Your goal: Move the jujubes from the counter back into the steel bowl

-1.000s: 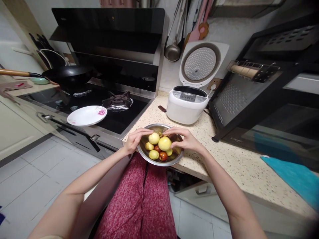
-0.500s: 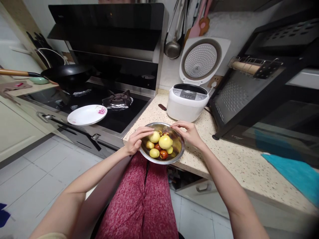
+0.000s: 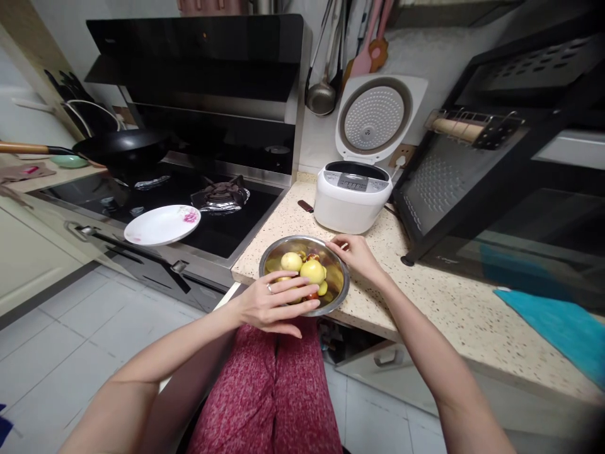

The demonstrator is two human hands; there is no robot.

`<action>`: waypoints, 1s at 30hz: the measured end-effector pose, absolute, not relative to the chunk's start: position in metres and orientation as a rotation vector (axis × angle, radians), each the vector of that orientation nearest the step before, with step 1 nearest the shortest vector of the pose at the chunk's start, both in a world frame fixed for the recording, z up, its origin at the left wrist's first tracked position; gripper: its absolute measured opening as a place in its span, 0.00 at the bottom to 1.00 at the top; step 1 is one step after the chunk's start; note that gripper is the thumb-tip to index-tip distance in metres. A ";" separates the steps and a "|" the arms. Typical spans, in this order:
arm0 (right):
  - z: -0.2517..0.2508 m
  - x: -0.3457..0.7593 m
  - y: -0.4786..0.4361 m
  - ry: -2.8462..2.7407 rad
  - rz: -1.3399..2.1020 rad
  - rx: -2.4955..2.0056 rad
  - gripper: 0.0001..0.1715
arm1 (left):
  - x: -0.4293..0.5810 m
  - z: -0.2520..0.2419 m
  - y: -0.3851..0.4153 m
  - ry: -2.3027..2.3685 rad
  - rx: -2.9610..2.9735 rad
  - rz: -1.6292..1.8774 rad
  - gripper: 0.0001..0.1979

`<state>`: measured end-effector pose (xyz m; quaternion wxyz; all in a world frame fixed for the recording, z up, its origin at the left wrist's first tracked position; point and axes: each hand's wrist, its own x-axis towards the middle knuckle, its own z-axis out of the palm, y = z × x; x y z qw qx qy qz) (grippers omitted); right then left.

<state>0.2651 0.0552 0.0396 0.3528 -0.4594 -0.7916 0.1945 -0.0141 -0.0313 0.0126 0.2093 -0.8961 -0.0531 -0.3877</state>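
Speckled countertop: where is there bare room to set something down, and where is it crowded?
The widest bare countertop lies between the right forearm, black appliance and teal cloth; a smaller patch between gas stove, rice cooker and steel bowl. It is crowded at the bowl, with the right hand at its rim and the left hand over it.

On surface (image 3: 378, 284), at front edge: bowl (image 3: 336, 276), fruits (image 3: 312, 272) inside. Behind bowl, slightly right: rice cooker (image 3: 352, 205), lid (image 3: 378, 120) up at its back. Right of rice cooker: oven (image 3: 510, 233); before oven, at far right: cloth (image 3: 553, 334). Left of surface: gas stove (image 3: 222, 233), plate (image 3: 161, 227) at its front edge, burner (image 3: 222, 192) behind plate to right, wok (image 3: 125, 148) at left rear. Above stove's back: range hood (image 3: 198, 50). On wall, between hood and cooker lid: ladle (image 3: 321, 98).
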 end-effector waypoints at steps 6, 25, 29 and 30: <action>0.039 0.267 0.055 -2.010 0.622 -1.207 0.28 | -0.013 0.015 -0.025 -0.251 -2.459 -1.083 0.33; 0.047 0.259 0.050 -1.432 1.159 -1.073 0.27 | -0.019 -0.010 -0.001 -0.977 -2.892 -1.587 0.57; 0.050 0.258 0.047 -1.379 1.168 -1.030 0.25 | -0.022 -0.014 0.011 -1.141 -2.922 -1.738 0.62; 0.051 0.258 0.046 -1.387 1.163 -1.020 0.24 | -0.022 -0.014 0.015 -1.160 -2.934 -1.761 0.63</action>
